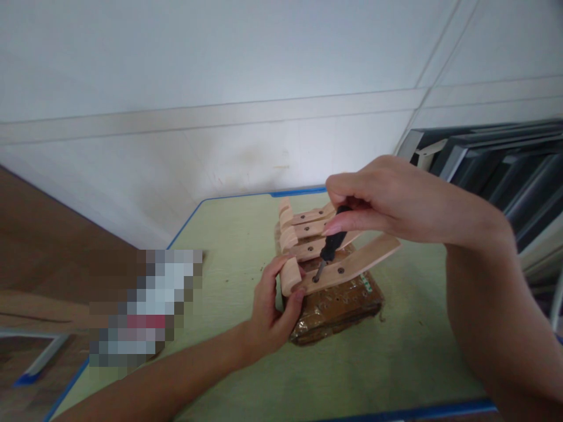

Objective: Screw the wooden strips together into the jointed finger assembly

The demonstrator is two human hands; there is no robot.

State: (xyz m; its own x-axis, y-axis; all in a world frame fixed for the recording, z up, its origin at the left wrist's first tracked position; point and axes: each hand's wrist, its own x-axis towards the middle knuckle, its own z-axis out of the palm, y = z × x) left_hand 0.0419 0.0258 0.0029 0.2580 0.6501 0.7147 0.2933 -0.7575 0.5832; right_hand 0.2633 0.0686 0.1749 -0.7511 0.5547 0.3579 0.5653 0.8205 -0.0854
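My right hand [369,202] is closed round the black handle of a screwdriver [331,243], which tilts down to the left. Its tip meets a dark screw hole near the left end of the nearest wooden piece [363,261]. My left hand [277,299] grips that piece's thick, rounded end block [291,275] between thumb and fingers. Behind it lie several similar wooden pieces [303,251], each with dark screws or holes. All rest across a brown cardboard pad [334,308] wrapped in clear tape. Part of the handle is hidden by my fingers.
The pad sits on a pale green table [229,246] with blue edging. A pixelated, blurred-out object [149,305] lies at the table's left. A white wall [246,152] rises behind. Dark flat panels [497,164] lean at the right, and a brown board [57,234] stands at the left.
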